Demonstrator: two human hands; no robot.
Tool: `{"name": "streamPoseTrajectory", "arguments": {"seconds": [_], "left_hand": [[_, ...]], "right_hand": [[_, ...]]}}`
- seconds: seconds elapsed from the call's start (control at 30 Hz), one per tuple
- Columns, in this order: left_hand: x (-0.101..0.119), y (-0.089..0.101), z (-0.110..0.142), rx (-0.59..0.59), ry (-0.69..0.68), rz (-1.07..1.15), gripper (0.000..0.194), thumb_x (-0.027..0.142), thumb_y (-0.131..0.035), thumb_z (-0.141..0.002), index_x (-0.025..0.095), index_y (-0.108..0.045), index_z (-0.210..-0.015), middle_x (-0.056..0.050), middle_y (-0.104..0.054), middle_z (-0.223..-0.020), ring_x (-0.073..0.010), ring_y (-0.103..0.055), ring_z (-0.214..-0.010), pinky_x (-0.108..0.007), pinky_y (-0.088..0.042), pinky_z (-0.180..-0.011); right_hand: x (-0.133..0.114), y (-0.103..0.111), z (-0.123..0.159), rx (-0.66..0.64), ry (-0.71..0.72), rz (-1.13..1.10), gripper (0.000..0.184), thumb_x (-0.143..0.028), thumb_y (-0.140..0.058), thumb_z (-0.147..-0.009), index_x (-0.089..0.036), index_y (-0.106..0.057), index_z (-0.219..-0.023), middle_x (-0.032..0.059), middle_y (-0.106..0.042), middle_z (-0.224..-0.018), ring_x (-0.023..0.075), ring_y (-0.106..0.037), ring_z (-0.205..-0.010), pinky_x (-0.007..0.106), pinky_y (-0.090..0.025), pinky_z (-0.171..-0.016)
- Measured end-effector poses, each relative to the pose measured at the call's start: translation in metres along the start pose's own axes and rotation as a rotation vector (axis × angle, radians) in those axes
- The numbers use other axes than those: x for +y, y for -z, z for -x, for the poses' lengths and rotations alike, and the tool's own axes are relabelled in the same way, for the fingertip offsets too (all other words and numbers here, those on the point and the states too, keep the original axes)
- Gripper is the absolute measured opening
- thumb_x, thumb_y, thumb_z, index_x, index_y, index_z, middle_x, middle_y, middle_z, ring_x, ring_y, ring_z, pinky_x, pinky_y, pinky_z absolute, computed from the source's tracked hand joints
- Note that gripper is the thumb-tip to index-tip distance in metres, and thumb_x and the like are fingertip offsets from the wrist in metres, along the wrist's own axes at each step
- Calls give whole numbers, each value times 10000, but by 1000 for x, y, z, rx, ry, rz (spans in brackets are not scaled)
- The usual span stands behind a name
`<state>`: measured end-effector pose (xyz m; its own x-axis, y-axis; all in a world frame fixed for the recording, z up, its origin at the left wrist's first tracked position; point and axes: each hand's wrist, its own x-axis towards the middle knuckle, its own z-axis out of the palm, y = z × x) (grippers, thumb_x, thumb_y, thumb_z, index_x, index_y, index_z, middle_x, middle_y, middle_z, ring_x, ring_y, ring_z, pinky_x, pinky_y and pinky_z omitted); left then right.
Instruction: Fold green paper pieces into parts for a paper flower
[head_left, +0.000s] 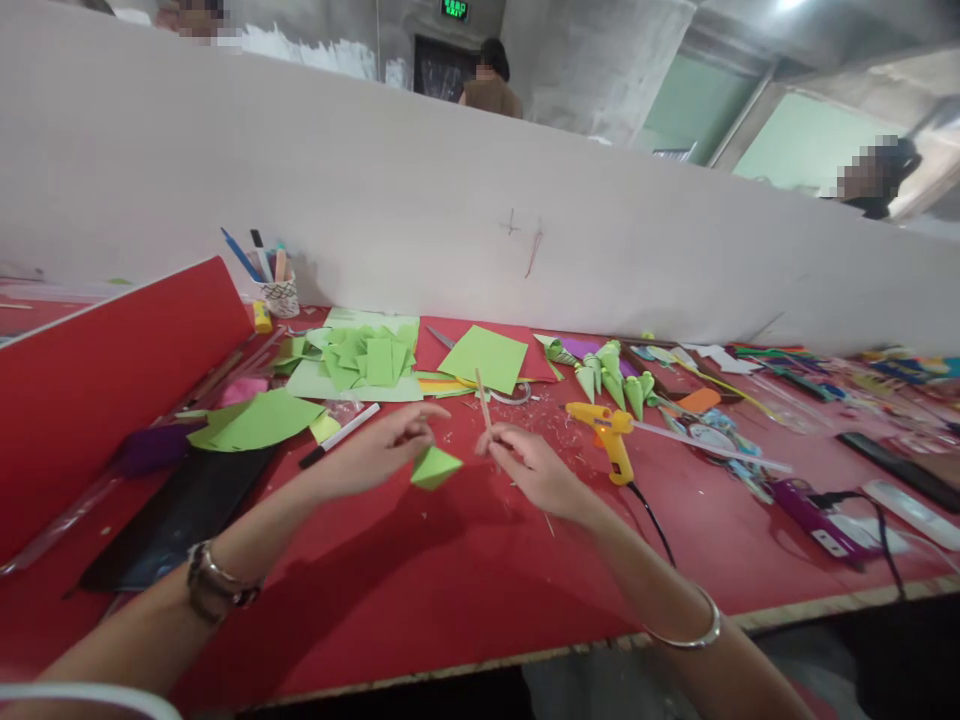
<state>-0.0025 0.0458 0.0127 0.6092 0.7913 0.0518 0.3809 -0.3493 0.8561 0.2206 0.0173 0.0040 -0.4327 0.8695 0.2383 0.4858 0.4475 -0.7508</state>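
Note:
My left hand [394, 445] is over the middle of the red table, its index finger stretched out. Its other fingers are curled on a small folded piece of green paper [435, 470], which hangs below them. To the right, my right hand [529, 465] pinches a thin wooden stick [482, 392] that points upward. The stick and the green paper are apart. Beyond my hands lies a larger green paper sheet [486, 358], with scissors [514, 394] partly under it. A yellow glue gun [611, 435] lies on its side to the right of my right hand.
Cut green paper pieces [367, 355] are heaped at the back left, and rolled green paper cones [611, 370] at the back right. A pen cup [279, 295] stands by the white partition [390, 200]. A purple power strip [821, 520] and cords lie right; a black tablet-like slab [180, 515] lies left.

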Motion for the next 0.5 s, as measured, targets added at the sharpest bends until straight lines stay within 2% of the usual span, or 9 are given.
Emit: {"name": "streamPoseTrajectory", "arguments": {"seconds": [0.1, 0.17, 0.23, 0.37, 0.5], "left_hand": [[-9, -23, 5, -88, 0, -71, 323, 171, -347, -824, 187, -423, -1137, 21, -491, -694, -108, -458, -608, -226, -399, -595], [-16, -36, 7, -92, -21, -132, 296, 168, -362, -818, 185, -464, -1095, 1, -533, -732, -123, -487, -643, -239, -403, -613], [-24, -43, 8, -84, -77, -148, 253, 180, -421, -798, 179, -503, -1038, -29, -572, -842, -144, -515, -748, -262, -408, -687], [-35, -48, 6, -126, -91, -44, 221, 177, -420, -811, 180, -498, -1017, -26, -596, -899, -129, -541, -777, -249, -426, -707], [-38, -46, 0, -99, -49, 47, 205, 164, -397, -826, 169, -522, -989, -36, -595, -960, -127, -544, -869, -261, -422, -784]], "right_hand": [[-3, -9, 2, 2, 32, 31, 193, -174, -318, -882, -177, -510, -862, 15, -559, -814, 116, -523, -763, 227, -391, -700], [-4, -16, 6, 29, 58, 128, 200, -183, -307, -890, -176, -507, -889, 23, -558, -824, 117, -517, -758, 227, -390, -690], [-4, -24, 11, -54, 142, 277, 184, -239, -337, -889, -175, -505, -926, 39, -557, -847, 132, -515, -772, 237, -393, -680], [1, -36, 20, -303, 312, 573, 266, -367, -433, -848, -168, -488, -1016, 69, -551, -927, 170, -521, -821, 253, -408, -653], [10, -43, 20, -347, 312, 700, 249, -318, -435, -858, -169, -464, -1055, 53, -556, -951, 150, -540, -796, 225, -402, -591]]}}
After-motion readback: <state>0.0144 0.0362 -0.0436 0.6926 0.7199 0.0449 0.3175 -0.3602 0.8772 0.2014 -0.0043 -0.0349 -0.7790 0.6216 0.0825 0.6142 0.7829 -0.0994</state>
